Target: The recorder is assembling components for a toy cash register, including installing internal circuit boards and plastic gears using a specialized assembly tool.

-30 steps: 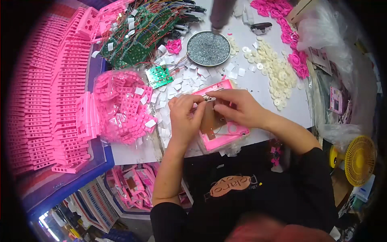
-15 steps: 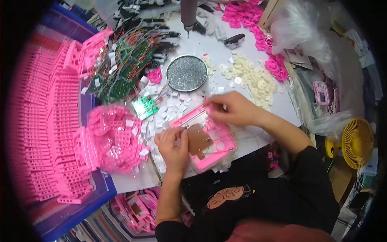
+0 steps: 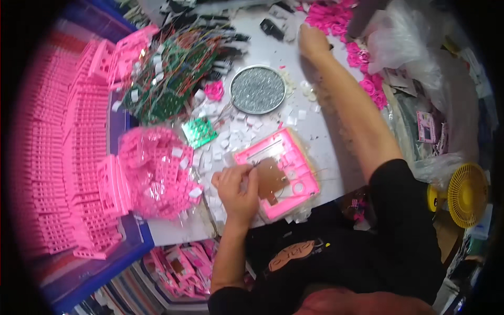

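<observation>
head: left fisheye of head-worn pair | faces down | close above worktable, wide view

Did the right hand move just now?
Yes: the right hand has gone from the pink frame to beyond the dish, on the dish's right.

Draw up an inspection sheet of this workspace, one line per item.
Surface: light tabletop, partly covered with small parts.
Work in hand: pink frame with a brown sheet in its opening.
Clutter: scattered white paper pieces; a round dish of small metal pieces; a clear bag of pink parts.
Hands: left hand at the frame's left side, fingers bent; right hand at the table's far side, near pink flower-shaped parts; any grip unclear.
Cables: coloured wires tangled over green circuit boards.
Surroundings: stacked pink parts at left; yellow fan at right.
</observation>
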`<control>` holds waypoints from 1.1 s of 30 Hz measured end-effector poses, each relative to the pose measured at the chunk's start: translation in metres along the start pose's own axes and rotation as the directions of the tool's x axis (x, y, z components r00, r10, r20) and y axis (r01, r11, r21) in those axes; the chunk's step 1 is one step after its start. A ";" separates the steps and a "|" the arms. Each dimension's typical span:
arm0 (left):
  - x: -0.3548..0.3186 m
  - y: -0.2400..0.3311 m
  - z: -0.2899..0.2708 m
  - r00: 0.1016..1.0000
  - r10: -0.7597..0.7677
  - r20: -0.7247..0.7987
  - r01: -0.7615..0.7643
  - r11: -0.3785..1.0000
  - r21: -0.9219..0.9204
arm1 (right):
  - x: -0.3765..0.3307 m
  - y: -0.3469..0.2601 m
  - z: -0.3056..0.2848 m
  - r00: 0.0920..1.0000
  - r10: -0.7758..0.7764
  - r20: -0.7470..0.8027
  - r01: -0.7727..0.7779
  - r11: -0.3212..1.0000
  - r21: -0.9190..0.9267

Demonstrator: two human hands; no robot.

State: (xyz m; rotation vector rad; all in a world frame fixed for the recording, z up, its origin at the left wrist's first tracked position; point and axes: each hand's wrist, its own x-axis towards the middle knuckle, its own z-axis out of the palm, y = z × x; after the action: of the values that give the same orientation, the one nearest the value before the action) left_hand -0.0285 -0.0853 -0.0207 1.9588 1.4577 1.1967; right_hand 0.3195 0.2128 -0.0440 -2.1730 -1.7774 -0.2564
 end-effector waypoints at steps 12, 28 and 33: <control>0.001 -0.004 0.001 0.998 -0.050 -0.043 0.047 0.996 -0.071 | -0.241 -0.045 -0.172 0.322 -0.482 0.815 -0.879 0.169 0.447; 0.042 -0.006 -0.039 0.860 0.306 0.408 -0.348 0.937 0.029 | -0.234 -0.083 -0.134 0.409 -0.912 0.033 0.606 0.298 0.738; 0.049 -0.005 -0.045 0.740 0.430 0.517 -0.523 0.852 0.039 | -0.240 -0.088 -0.138 0.441 -0.896 0.047 0.550 0.312 0.775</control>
State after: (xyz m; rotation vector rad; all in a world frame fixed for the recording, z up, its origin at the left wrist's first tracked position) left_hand -0.0640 -0.0451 0.0188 2.6287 0.8371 0.6514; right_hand 0.1922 -0.0418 0.0158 -0.7309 -2.5400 0.7319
